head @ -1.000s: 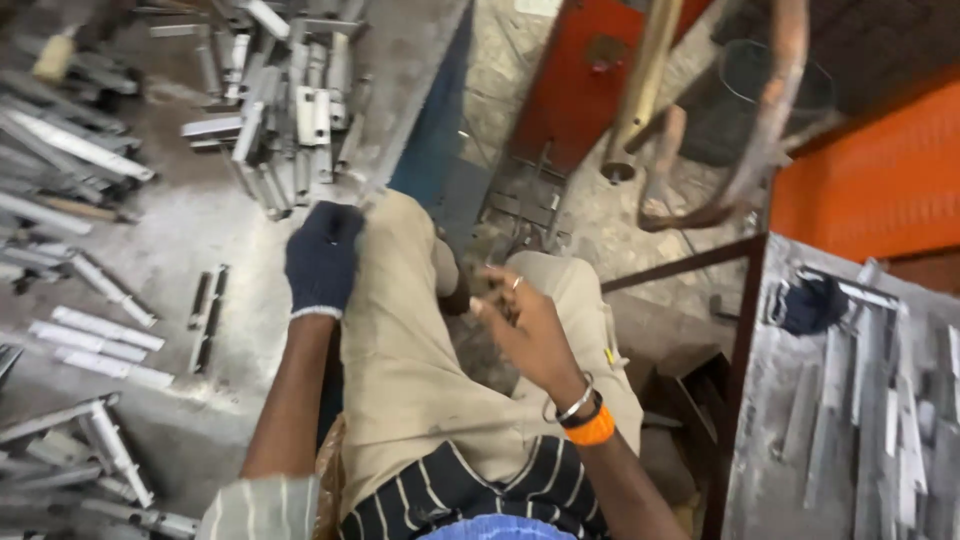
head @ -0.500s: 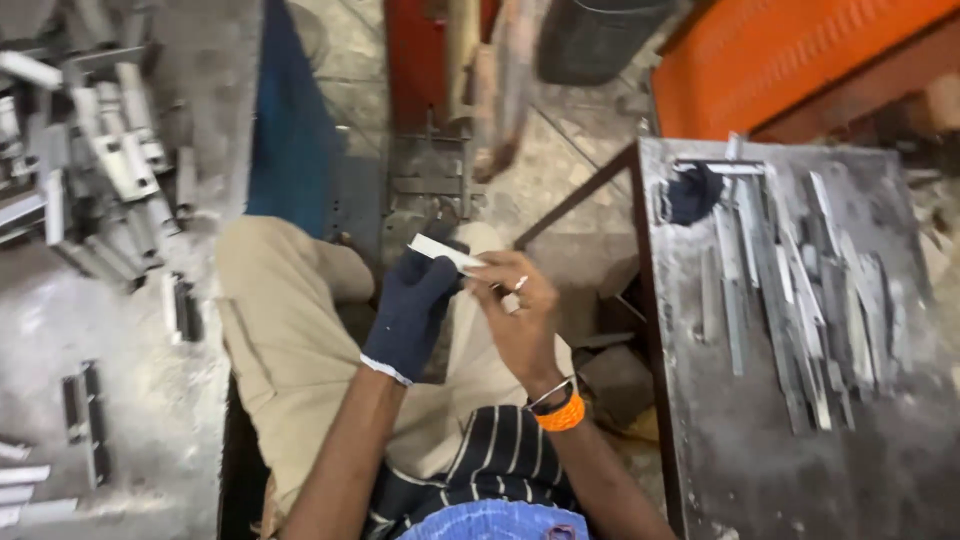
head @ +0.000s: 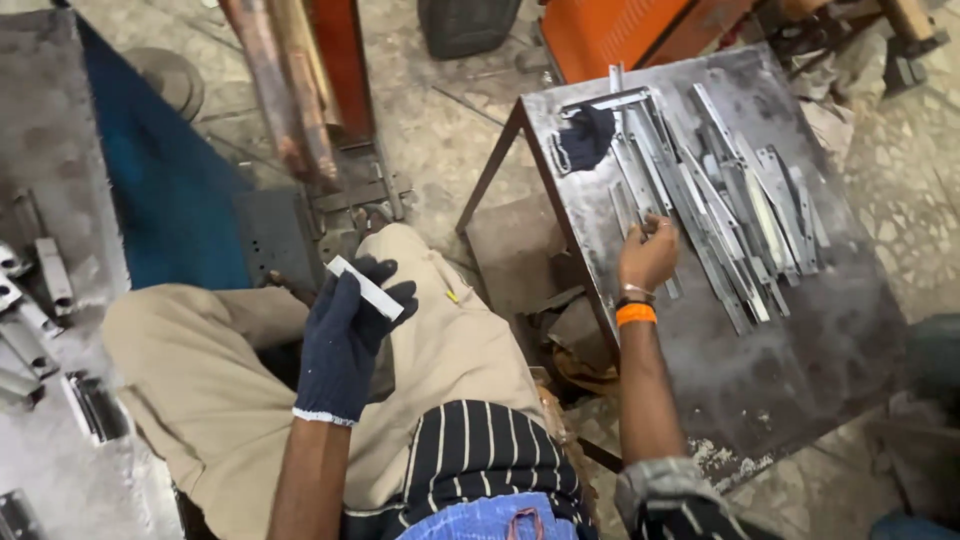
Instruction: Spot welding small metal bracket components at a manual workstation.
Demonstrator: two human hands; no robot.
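Two hands: we see both at work, one gloved, one bare.
Left hand (head: 345, 335): in a dark knit glove, raised over the lap at about 8 o'clock, fingers closed around a short flat metal strip (head: 366, 288) that slants across the fingertips.
Right hand (head: 648, 255): bare, arm stretched to 1 o'clock, fingers curled down onto the long metal strips (head: 715, 205) lying on the steel table (head: 800, 350); we cannot tell whether it grips one.
Change: half a second ago we saw both hands together at the strip over the lap; now the right has left it for the table.
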